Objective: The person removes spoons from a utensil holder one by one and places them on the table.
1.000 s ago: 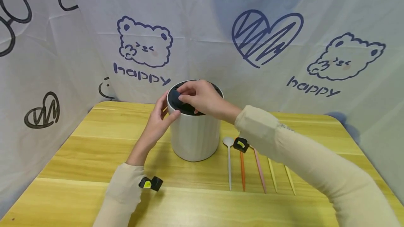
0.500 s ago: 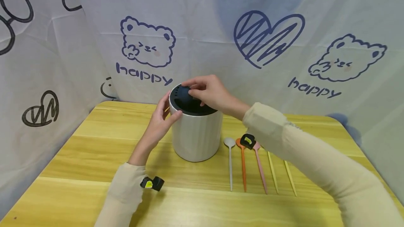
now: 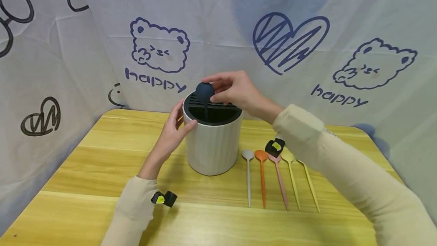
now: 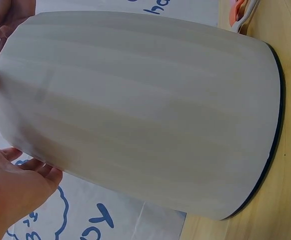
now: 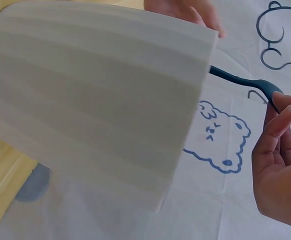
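A white ribbed utensil holder with a black slotted top stands upright on the table. My left hand holds it at the upper left, thumb at the front of the rim and fingers along the side. Above the opening, my right hand pinches a dark blue spoon by its bowl end. The spoon's thin handle points down into the black top, its lower part hidden inside. In the right wrist view the spoon's handle runs out past the holder's rim.
Right of the holder, several spoons lie in a row, bowls away from me: grey, orange, pink and yellow ones. The right sleeve passes over them. A printed cloth hangs behind the wooden table.
My right hand has risen and moved right, lifting the dark blue spoon's bowl off the holder's top, so its handle now shows. The left hand keeps its place on the holder.
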The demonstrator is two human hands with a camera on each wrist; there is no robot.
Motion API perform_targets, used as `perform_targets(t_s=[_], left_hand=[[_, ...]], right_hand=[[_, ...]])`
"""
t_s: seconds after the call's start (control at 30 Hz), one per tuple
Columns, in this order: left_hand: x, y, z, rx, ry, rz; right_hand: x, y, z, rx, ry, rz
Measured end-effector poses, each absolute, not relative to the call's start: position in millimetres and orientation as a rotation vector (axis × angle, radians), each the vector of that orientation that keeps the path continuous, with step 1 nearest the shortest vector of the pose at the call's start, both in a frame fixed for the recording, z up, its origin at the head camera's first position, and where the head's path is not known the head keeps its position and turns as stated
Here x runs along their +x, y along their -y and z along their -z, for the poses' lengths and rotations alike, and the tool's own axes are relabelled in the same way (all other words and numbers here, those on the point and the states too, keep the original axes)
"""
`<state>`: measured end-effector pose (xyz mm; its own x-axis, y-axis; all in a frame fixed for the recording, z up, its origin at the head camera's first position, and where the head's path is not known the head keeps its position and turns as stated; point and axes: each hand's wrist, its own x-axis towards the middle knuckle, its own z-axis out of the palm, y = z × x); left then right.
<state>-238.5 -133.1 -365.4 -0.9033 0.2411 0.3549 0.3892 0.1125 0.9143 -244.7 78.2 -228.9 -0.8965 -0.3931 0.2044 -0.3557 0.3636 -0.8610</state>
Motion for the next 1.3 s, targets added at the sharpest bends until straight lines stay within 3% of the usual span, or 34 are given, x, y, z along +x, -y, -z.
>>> perform_targets(t_s=[0.7, 1.3], left_hand=[[-238, 133, 367, -0.64, 2.243, 1.901], [-240, 132, 366, -0.632, 2.233, 1.9]], right_hand=[[-236, -98, 179, -0.798, -2.395, 2.182], [-237, -113, 171, -0.684, -2.304, 2.34]])
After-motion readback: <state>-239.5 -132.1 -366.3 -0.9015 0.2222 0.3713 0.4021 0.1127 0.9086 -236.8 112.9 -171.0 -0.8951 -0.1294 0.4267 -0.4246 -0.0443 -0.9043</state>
